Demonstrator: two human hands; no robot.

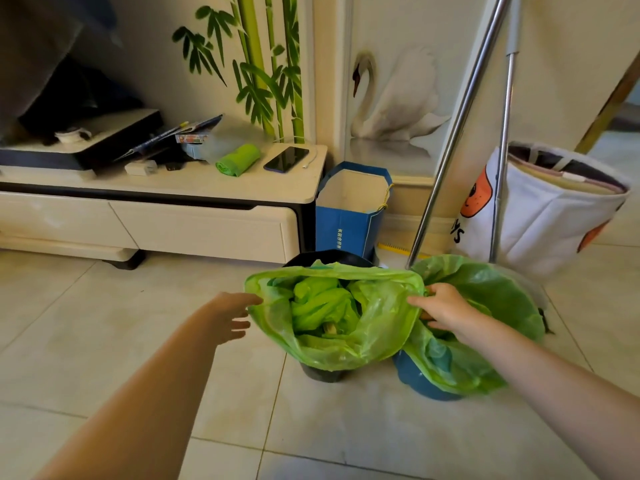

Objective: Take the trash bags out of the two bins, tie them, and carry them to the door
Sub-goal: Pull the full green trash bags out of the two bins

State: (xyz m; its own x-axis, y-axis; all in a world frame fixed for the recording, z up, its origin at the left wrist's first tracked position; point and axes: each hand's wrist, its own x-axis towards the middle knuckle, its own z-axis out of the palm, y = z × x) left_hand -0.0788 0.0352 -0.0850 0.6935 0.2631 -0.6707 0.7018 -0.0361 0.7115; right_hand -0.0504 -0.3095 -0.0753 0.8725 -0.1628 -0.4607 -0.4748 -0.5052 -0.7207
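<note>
Black bin [323,373] mostly hidden under green bag [377,327].

Bare floor lies open behind my left hand's fingers [249,301]. Past my right fingers [420,301], two metal poles [460,109] and, I think, a fabric bag [540,216] crowd the bins.

Two green trash bags [332,337] [485,306], two bins [323,374] [420,384], one phone [286,159], two hands [228,315] [446,306].
</note>
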